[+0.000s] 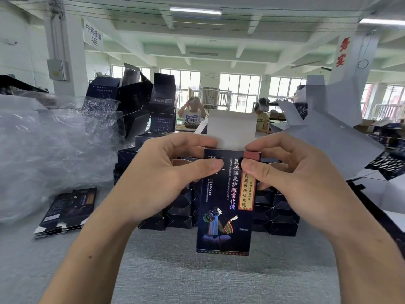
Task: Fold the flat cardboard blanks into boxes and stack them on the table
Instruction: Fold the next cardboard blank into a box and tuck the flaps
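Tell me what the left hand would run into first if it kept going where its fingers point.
The left hand points across the top of the box it pinches; it would probably meet the right hand first, though depth is unclear.

Back windows (238, 93), white pillar (72, 51), strip light (195, 10); ceiling beams (197, 47) seemingly concrete.

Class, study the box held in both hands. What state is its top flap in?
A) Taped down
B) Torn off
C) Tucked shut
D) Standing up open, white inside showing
D: the white top flap stands upright above the dark box, while the left hand and right hand pinch the box near its top edge.
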